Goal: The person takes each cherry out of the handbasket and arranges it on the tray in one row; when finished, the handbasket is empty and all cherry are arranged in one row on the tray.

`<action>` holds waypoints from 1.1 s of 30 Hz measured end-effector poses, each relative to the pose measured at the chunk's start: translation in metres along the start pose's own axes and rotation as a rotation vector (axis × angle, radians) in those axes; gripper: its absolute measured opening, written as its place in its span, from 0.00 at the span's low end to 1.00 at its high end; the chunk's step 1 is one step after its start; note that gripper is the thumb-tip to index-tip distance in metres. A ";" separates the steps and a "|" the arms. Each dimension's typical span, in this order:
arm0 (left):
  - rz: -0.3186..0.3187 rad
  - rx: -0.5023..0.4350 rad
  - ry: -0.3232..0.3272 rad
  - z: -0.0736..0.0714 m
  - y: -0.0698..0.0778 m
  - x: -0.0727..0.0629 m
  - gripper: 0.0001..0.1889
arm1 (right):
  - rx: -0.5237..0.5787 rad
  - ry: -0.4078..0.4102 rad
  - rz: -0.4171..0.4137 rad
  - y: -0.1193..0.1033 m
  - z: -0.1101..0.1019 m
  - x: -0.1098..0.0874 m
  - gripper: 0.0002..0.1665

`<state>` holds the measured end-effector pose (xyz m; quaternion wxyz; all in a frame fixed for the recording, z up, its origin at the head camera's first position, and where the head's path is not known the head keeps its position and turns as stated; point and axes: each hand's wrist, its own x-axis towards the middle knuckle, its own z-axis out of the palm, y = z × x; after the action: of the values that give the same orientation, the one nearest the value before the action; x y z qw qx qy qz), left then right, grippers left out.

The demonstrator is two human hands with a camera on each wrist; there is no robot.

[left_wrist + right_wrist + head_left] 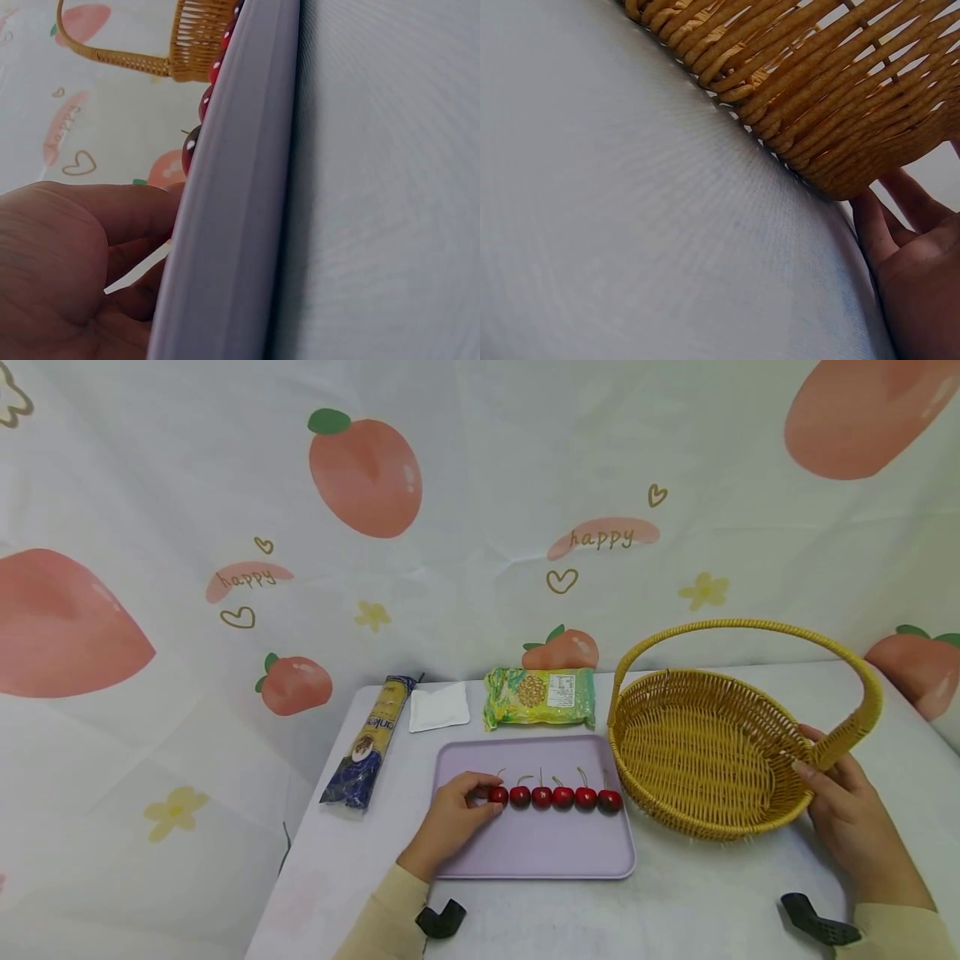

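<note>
A lilac tray [540, 852] holds a row of several dark red cherries [562, 797] with stems. My left hand [452, 818] pinches the leftmost cherry [497, 795] between thumb and fingers at the row's left end. In the left wrist view, the tray's side hides those fingertips. My right hand [851, 806] grips the right side of a yellow wicker basket [686, 760], thumb over the rim below the foot of the tall handle. Nothing lies inside this basket. From the right wrist, its woven wall [780, 97] shows above the white cloth, fingers [874, 229] against its lower edge.
Left of the tray lies a blue and yellow packet [371, 743]. Behind the tray are a small white square packet [439, 706] and a green and yellow bag [538, 697]. A fruit-printed cloth [465, 527] hangs along the back of the white table.
</note>
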<state>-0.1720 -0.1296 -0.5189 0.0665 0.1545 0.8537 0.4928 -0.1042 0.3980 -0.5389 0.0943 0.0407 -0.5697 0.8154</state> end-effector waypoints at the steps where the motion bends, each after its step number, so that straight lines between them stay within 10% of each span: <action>1: -0.001 0.005 0.000 0.001 0.000 0.000 0.17 | 0.000 0.001 0.001 0.000 0.000 0.000 0.35; 17: -0.013 0.005 -0.015 0.001 -0.003 -0.001 0.16 | -0.036 0.051 0.001 0.000 0.002 0.002 0.34; 25: -0.015 0.038 -0.028 -0.008 0.004 0.000 0.14 | -0.411 0.479 -0.128 -0.022 0.027 0.002 0.24; 33: -0.002 0.137 -0.039 -0.033 0.013 0.004 0.15 | -0.761 0.570 -0.399 -0.068 0.052 -0.002 0.25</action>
<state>-0.1820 -0.1490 -0.4905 0.0731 0.1673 0.8842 0.4300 -0.0906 0.3720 -0.4591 0.4076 -0.1126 -0.7588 0.4953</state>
